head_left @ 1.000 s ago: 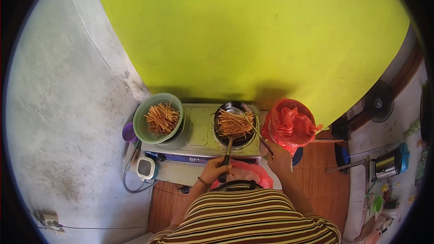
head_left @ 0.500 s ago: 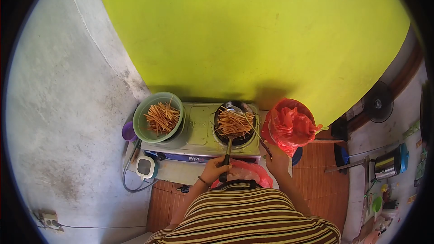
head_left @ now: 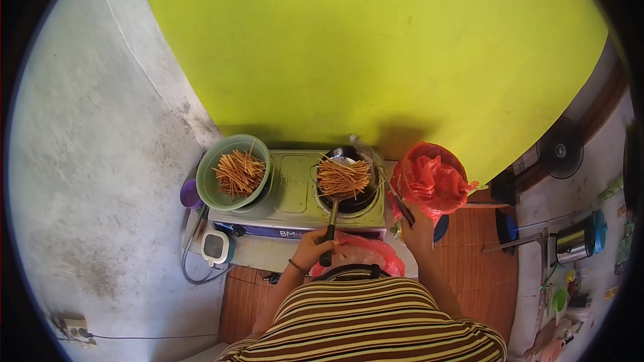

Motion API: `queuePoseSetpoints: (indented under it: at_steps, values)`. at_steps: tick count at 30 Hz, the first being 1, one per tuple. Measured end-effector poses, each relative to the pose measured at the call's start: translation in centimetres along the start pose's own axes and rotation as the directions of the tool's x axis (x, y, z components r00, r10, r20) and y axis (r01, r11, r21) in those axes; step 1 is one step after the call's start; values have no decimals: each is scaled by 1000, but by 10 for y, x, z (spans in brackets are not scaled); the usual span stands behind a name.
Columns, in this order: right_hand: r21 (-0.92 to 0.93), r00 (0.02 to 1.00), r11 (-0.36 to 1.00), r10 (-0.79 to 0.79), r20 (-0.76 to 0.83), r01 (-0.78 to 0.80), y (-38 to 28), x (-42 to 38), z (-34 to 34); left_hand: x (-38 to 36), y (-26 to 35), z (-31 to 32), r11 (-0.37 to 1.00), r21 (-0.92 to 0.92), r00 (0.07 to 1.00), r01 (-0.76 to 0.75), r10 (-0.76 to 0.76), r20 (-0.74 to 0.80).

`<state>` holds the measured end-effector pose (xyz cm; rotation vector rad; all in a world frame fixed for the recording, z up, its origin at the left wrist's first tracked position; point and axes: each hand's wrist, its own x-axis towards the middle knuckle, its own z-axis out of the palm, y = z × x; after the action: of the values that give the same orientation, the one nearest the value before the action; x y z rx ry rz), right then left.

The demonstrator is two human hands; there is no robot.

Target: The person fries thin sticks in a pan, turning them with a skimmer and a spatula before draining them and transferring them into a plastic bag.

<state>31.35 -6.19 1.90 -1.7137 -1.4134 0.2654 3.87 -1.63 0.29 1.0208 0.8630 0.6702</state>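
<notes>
In the head view, my left hand (head_left: 313, 250) is closed round the black handle of a strainer (head_left: 335, 210). A heap of thin, golden-brown fried sticks (head_left: 343, 177) rests on it, over a dark wok (head_left: 365, 200) on the stove's right burner. The heap hides the strainer's bowl. My right hand (head_left: 417, 226) grips a long spatula (head_left: 401, 206) by its dark handle. Its metal end reaches up past the wok's right rim and is hard to make out. More fried sticks (head_left: 239, 172) fill a green basin (head_left: 206, 186) on the stove's left side.
The stove (head_left: 292, 184) stands against a yellow-green wall. To its right is a container lined with a red plastic bag (head_left: 433, 184). Another red bag (head_left: 376, 252) lies in front of the stove. A white-and-teal box (head_left: 215, 248), a purple container (head_left: 190, 194) and a hose are at left.
The strainer with its fried sticks has shifted slightly left, uncovering dark wok on the right. The spatula has moved off the sticks toward the wok's far right rim.
</notes>
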Motion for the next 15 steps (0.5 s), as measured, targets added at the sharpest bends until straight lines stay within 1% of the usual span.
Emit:
queuePoseSetpoints:
  at_steps: [3,6,9,12,15]
  values:
    - [-8,990,991,135,28,-135,7,6,0,-1,8,-4,999,19,1000,-28,28,-5]
    - [-92,990,987,134,52,-129,25,9,8,-5,27,-4,998,5,998,-55,55,-27]
    - [-158,990,982,119,71,-106,38,7,20,-5,37,-6,998,13,998,-58,58,-11]
    - [-264,965,946,228,130,-188,29,5,21,-7,41,-5,999,11,999,-41,41,-14]
    - [-219,972,963,192,136,-160,28,2,19,-7,40,-5,999,-13,999,-38,37,-19]
